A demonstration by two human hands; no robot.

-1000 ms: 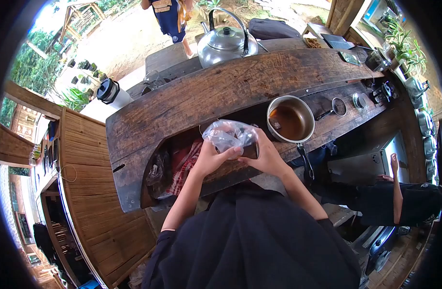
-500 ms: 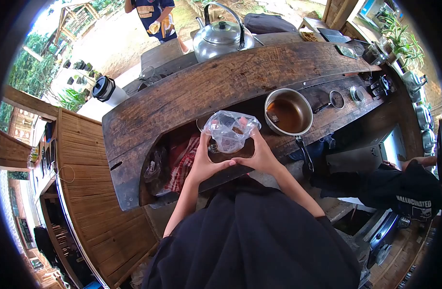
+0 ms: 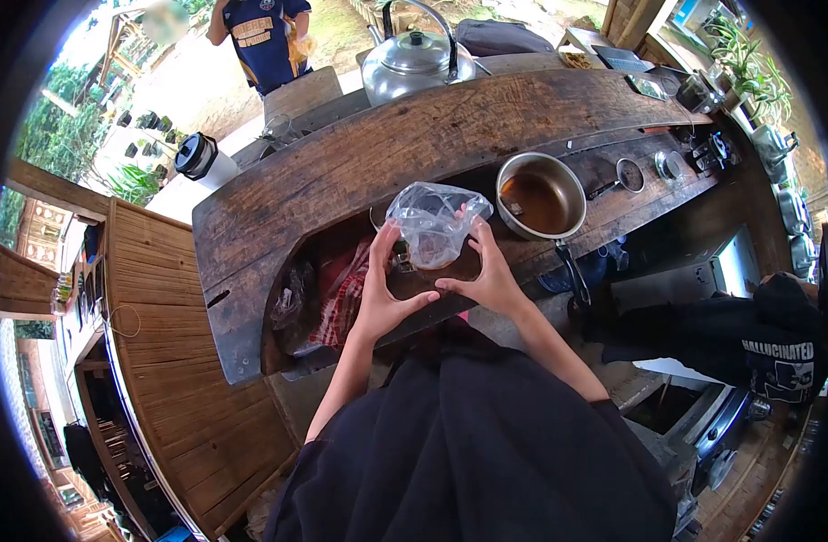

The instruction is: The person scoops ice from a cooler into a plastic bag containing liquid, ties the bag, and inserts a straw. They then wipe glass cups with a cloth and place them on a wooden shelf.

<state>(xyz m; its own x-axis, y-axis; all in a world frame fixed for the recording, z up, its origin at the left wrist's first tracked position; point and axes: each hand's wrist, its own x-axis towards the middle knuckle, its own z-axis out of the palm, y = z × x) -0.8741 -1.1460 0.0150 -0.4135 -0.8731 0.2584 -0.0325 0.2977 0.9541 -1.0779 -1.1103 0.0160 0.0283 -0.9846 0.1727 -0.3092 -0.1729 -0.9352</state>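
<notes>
Both hands, left hand (image 3: pixel 384 289) and right hand (image 3: pixel 492 275), held a clear plastic bag (image 3: pixel 435 221) over the table (image 3: pixel 360 163) edge, a pot (image 3: pixel 540 196) just beside the right hand.

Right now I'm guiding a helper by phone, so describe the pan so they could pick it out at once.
Find the long curved wooden counter. On its lower ledge, just right of the clear bag, sits the pan. Unlike the lidded kettle further back, it is open, holds brown liquid and has a long dark handle pointing toward the person.
</notes>
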